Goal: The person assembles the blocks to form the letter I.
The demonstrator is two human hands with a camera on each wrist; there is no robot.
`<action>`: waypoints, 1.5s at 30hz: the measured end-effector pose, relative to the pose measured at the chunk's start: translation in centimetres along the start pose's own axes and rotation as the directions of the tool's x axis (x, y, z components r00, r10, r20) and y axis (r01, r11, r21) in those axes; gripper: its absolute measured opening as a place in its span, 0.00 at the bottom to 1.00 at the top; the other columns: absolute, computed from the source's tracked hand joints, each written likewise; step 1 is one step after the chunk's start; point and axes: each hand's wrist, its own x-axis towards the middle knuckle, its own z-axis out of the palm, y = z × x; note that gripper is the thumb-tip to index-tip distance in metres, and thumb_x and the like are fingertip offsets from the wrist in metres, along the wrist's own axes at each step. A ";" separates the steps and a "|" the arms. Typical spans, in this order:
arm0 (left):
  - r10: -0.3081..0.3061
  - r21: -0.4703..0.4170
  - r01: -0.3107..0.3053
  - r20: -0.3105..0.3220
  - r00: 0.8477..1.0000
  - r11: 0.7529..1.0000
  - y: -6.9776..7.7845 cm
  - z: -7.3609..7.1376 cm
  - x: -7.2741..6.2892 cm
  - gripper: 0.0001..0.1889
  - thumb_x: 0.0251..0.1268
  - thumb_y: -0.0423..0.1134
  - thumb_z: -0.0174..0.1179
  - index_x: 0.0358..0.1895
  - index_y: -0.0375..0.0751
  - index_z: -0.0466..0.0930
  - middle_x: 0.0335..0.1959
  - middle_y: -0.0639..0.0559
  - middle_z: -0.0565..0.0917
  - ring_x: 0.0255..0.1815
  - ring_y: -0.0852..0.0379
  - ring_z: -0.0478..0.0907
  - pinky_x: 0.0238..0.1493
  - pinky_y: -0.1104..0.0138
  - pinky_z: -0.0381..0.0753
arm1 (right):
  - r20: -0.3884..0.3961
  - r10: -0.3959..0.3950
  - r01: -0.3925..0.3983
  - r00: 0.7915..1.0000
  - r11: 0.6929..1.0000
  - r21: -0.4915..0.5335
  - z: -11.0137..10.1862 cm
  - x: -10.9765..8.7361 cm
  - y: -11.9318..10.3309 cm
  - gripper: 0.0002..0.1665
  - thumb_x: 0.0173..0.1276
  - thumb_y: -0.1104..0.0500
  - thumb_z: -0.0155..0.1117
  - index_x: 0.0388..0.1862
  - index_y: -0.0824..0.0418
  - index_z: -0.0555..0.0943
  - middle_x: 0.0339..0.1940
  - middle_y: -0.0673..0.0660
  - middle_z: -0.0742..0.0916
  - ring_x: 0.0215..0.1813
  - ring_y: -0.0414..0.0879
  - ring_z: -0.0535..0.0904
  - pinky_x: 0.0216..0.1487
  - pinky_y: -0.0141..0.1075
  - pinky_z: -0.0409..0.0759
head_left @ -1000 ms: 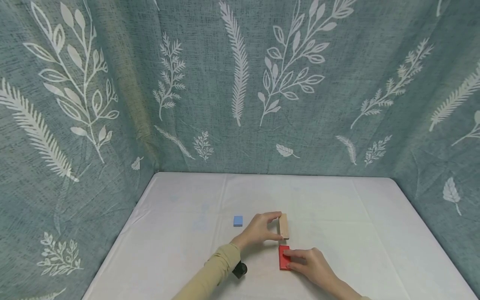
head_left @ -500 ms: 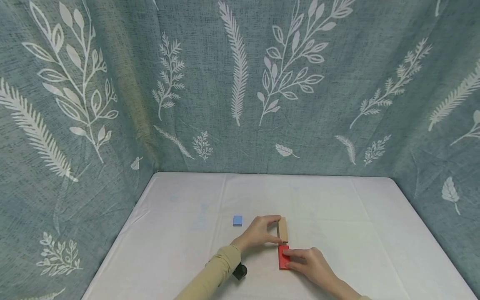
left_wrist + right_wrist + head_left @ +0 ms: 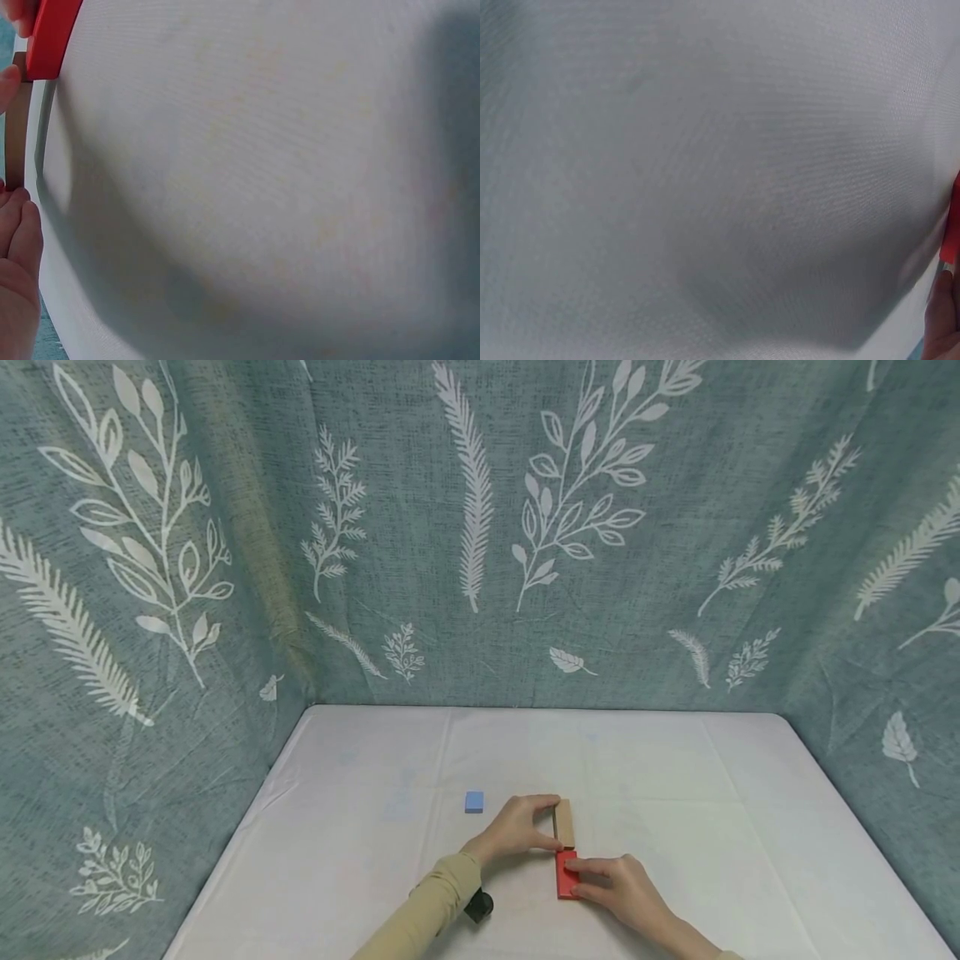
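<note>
In the head view my left hand [image 3: 513, 827] grips a plain wooden block [image 3: 564, 823] by its two ends, thumb at the near end and fingertips at the far end. Just in front lies a red rectangular block [image 3: 567, 875], in line with the wooden one. Their ends sit so close that I cannot tell if they touch. My right hand [image 3: 622, 885] holds the red block with thumb and finger from the right. The left wrist view catches the red block [image 3: 54, 37] and the wooden block [image 3: 16, 135] at its left edge. Only a strip of red block [image 3: 952, 225] shows in the right wrist view.
A small blue block [image 3: 474, 802] lies on the white-covered table [image 3: 675, 793], left of my left hand. A black device [image 3: 478, 906] is by my left forearm. Green leaf-patterned curtain [image 3: 480, 527] encloses the table's back and sides.
My left hand has drawn the wooden block nearer, narrowing the gap to the red block. The right hand and red block have stayed nearly in place.
</note>
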 end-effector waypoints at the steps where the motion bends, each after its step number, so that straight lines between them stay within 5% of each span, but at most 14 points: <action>1: 0.000 -0.001 0.000 0.001 1.000 1.000 0.0 0.0 0.0 0.35 0.46 0.40 0.74 0.61 0.35 0.73 0.61 0.46 0.78 0.65 0.52 0.72 0.68 0.65 0.71 | 0.004 0.004 -0.004 1.000 1.000 0.002 0.0 0.0 0.0 0.16 0.55 0.54 0.72 0.43 0.57 0.87 0.41 0.51 0.90 0.46 0.44 0.86 0.43 0.31 0.86; 25: -0.094 -0.056 0.099 0.091 0.991 0.994 0.4 -0.4 -0.2 0.35 0.49 0.39 0.72 0.63 0.37 0.72 0.64 0.48 0.76 0.68 0.52 0.69 0.69 0.63 0.70 | 0.034 0.038 -0.039 0.999 0.999 0.014 0.0 0.1 -0.4 0.17 0.56 0.54 0.71 0.44 0.57 0.87 0.42 0.51 0.89 0.48 0.45 0.85 0.46 0.31 0.85; 45: -0.078 -0.084 0.085 0.087 0.993 0.993 -0.1 -0.3 -0.4 0.35 0.48 0.39 0.73 0.64 0.37 0.72 0.65 0.47 0.75 0.69 0.51 0.68 0.71 0.62 0.68 | 0.020 0.029 -0.029 0.999 1.000 0.000 0.2 0.1 -0.4 0.17 0.56 0.53 0.72 0.44 0.57 0.87 0.41 0.51 0.90 0.46 0.46 0.86 0.44 0.34 0.87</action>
